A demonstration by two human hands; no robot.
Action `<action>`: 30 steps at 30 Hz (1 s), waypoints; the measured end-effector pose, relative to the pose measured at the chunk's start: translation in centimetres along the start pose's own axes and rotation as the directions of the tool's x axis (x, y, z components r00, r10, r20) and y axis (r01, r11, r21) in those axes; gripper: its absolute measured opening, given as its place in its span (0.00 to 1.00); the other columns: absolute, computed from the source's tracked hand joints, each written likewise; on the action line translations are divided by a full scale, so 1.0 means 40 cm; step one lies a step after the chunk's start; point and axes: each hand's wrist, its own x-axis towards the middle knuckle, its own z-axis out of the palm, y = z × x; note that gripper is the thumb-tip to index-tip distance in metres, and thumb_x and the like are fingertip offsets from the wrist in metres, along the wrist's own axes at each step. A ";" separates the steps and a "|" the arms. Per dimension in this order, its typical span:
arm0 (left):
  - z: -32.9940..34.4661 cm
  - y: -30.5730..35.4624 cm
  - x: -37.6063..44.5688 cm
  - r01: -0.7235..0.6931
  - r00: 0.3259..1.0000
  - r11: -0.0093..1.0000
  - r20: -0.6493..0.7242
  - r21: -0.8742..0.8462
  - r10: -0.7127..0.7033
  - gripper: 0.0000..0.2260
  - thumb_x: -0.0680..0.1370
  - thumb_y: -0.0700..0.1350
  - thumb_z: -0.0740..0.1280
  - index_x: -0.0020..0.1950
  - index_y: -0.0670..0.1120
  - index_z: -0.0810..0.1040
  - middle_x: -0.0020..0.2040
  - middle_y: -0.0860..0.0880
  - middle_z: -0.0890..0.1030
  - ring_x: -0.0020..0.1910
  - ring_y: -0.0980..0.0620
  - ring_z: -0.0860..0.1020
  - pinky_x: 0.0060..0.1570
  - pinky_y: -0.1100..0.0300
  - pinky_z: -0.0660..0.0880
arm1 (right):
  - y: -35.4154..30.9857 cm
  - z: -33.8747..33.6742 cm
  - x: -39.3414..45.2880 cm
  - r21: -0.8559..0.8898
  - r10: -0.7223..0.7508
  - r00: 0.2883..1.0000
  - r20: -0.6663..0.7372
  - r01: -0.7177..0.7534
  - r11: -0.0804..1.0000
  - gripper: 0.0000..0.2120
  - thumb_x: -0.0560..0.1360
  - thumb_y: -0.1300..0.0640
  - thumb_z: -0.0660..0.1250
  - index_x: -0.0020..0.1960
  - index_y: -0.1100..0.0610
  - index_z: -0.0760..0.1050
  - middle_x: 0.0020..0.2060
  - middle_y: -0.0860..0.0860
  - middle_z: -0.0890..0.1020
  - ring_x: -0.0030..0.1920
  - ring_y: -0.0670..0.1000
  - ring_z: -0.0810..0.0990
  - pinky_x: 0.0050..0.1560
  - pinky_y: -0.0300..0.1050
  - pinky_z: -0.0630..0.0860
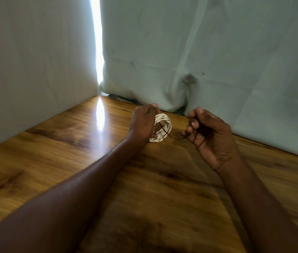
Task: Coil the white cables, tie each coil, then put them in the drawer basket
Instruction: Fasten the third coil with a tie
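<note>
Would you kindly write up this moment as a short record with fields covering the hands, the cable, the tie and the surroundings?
surface: glossy brown wooden table
cable: white cable wound into a small round coil, by the left hand
tie: thin dark string crossing the coil, running between both hands
left hand: holds the coil, pinches one string end at the fingertips
right hand: fingers curled round the other string end
backdrop: pale cloth sheets with a bright gap of light
drawer basket: not in view
stage: tying under way, knot not visible
</note>
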 end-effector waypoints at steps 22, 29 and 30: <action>0.004 -0.012 0.023 0.010 0.998 0.997 -0.068 0.080 -0.005 0.28 0.76 0.66 0.69 0.68 0.50 0.76 0.61 0.34 0.79 0.49 0.27 0.82 0.35 0.42 0.80 | 0.060 0.001 0.020 -0.211 0.015 0.954 -0.298 -0.081 0.974 0.08 0.81 0.59 0.68 0.56 0.59 0.85 0.38 0.46 0.84 0.39 0.45 0.78 0.38 0.39 0.74; 0.031 -0.007 0.006 -0.051 0.997 0.998 -0.048 0.048 0.053 0.11 0.82 0.50 0.67 0.53 0.44 0.85 0.35 0.52 0.80 0.29 0.55 0.76 0.33 0.57 0.72 | 0.109 0.022 0.014 -0.465 -0.104 0.962 -0.252 -0.026 0.885 0.06 0.79 0.60 0.72 0.54 0.60 0.85 0.40 0.54 0.87 0.38 0.49 0.84 0.39 0.43 0.78; 0.032 -0.007 0.003 -0.027 0.999 0.999 -0.040 0.028 0.028 0.10 0.82 0.48 0.67 0.51 0.44 0.86 0.34 0.52 0.81 0.29 0.55 0.77 0.32 0.58 0.72 | 0.112 0.024 0.014 -0.473 -0.121 0.961 -0.250 -0.012 0.881 0.05 0.79 0.61 0.72 0.53 0.61 0.85 0.40 0.55 0.88 0.38 0.49 0.85 0.39 0.42 0.79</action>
